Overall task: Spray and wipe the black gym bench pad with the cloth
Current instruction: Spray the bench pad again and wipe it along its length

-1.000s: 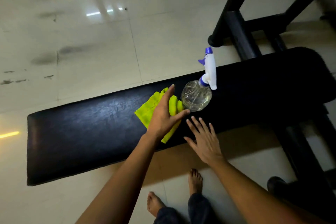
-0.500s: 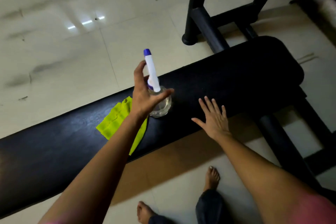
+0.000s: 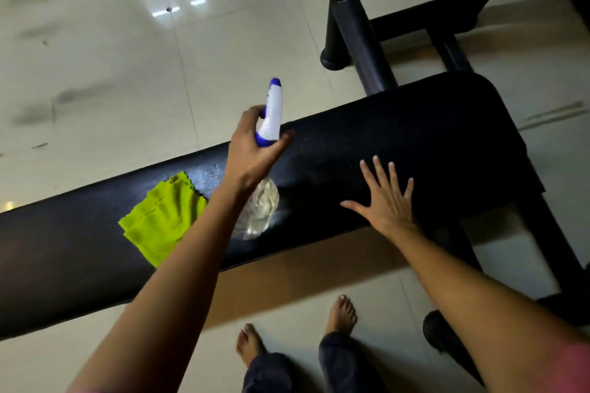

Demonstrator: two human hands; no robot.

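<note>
Pale tiled floor beneath the black bench pad. Left hand clamped around spray bottle above pad's middle. Yellow cloth lies on pad. Right hand flat, fingers spread, at pad's near edge.

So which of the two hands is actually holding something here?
The left hand: it grips the spray bottle around its neck. The right hand holds nothing, its fingers spread straight over the black bench pad.
</note>
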